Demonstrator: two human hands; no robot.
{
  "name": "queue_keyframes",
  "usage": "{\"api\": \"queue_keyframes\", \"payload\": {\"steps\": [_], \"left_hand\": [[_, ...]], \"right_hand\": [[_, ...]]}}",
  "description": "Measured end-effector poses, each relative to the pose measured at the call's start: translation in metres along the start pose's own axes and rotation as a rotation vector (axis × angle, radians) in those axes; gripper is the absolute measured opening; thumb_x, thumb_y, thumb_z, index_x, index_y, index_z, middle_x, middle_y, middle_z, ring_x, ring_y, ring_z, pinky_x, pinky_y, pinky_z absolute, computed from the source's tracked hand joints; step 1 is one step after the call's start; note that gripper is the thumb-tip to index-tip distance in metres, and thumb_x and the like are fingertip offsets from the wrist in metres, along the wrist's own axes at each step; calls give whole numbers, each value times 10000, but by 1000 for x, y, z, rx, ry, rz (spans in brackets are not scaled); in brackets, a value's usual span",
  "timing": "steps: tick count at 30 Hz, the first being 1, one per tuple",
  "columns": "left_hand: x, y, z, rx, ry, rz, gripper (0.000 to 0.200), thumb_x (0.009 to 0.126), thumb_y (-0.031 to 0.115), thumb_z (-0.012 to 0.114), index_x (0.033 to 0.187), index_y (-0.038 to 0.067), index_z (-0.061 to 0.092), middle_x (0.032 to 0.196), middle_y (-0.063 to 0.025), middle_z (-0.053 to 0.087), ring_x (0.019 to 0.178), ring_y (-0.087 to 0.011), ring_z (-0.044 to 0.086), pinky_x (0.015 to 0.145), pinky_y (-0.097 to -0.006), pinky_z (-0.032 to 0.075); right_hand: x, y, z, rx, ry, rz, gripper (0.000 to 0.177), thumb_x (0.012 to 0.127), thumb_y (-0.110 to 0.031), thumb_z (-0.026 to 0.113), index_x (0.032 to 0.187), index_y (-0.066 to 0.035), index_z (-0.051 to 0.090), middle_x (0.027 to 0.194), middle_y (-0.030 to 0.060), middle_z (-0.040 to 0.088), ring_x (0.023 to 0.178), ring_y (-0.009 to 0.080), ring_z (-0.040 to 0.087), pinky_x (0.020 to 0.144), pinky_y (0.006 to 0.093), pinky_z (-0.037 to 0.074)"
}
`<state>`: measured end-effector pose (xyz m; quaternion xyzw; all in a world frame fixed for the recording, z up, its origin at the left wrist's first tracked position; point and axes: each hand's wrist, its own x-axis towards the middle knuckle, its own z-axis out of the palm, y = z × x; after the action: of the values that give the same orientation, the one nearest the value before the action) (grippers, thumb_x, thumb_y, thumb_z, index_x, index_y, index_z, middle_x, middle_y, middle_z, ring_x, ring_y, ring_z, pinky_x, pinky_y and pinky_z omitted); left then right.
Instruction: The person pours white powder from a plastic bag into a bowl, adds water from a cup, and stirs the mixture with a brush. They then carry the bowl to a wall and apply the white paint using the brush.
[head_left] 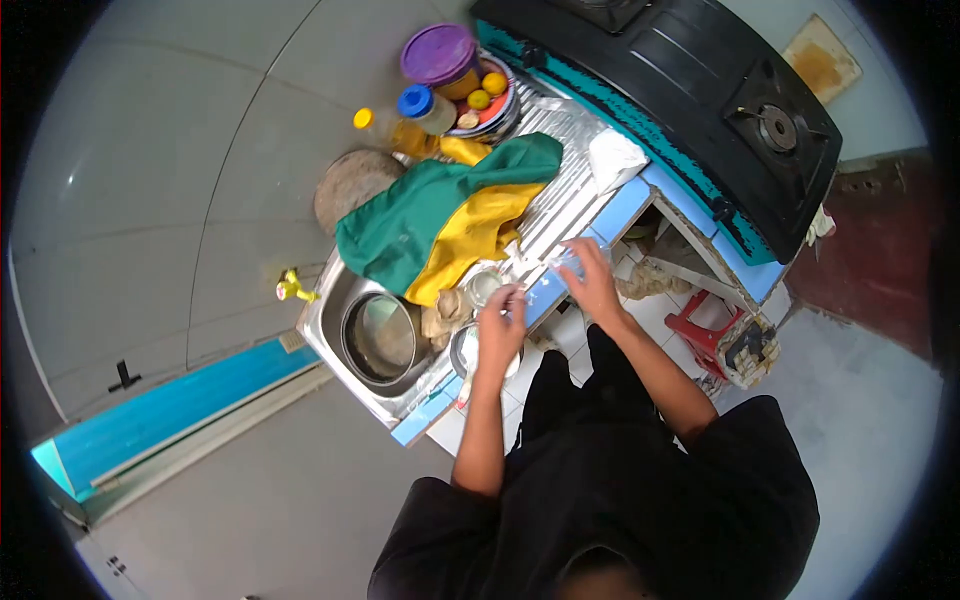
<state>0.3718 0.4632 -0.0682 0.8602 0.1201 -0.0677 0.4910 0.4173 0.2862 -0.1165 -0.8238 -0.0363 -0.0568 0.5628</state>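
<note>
My left hand [502, 314] is beside a small clear glass or jar [484, 288] at the counter's front edge, its fingers bent together; what they hold, if anything, is too small to name. To the right, my right hand [590, 275] has its fingers curved around a clear, bluish plastic thing [567, 264] at the edge of the steel drainboard [560, 190]. Between the hands lies something white and crumpled [519, 260]. A green and yellow cloth [450, 215] is spread just beyond them. Below my left hand, a round container [466, 350] is partly hidden by my wrist.
A metal pot [381, 338] stands in the sink [335, 300] at left. Behind the cloth are a bottle with a yellow cap [400, 134], a blue-lidded jar [427, 108], a purple-lidded tub [440, 57] and fruit [480, 99]. A black stove [690, 80] and red stool [700, 325] are right.
</note>
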Motion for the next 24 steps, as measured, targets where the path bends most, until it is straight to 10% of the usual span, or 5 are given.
{"api": "queue_keyframes", "payload": {"steps": [4,10,15,24], "left_hand": [[-28,-30,-69,92,221,-35,270,934,218,569,1019,-27,643,715,-79,640,649,-121,581,615,-273,463],[-96,-80,-112,229,266,-177,244,921,191,559,988,-27,646,716,-167,641,620,-224,611,607,-335,478],[-144,-112,-121,168,275,-309,248,918,195,577,993,-30,650,804,-155,671,677,-202,622,652,-313,494],[-176,-163,-111,61,251,-328,267,915,212,596,1011,-33,645,836,-141,665,725,-180,613,664,-295,489]], "right_hand": [[-32,-19,38,120,-218,59,339,790,-57,695,1100,-30,560,1014,137,575,842,254,596,725,329,484],[-66,-34,85,434,-586,811,441,830,-261,720,1146,5,565,940,118,645,684,138,633,492,263,484],[-55,-38,111,287,-557,860,436,828,-291,725,1129,11,632,993,113,658,938,171,604,808,284,474],[-52,-22,141,564,-567,1058,371,843,-222,717,1113,18,636,1040,104,664,949,170,626,805,305,518]]}}
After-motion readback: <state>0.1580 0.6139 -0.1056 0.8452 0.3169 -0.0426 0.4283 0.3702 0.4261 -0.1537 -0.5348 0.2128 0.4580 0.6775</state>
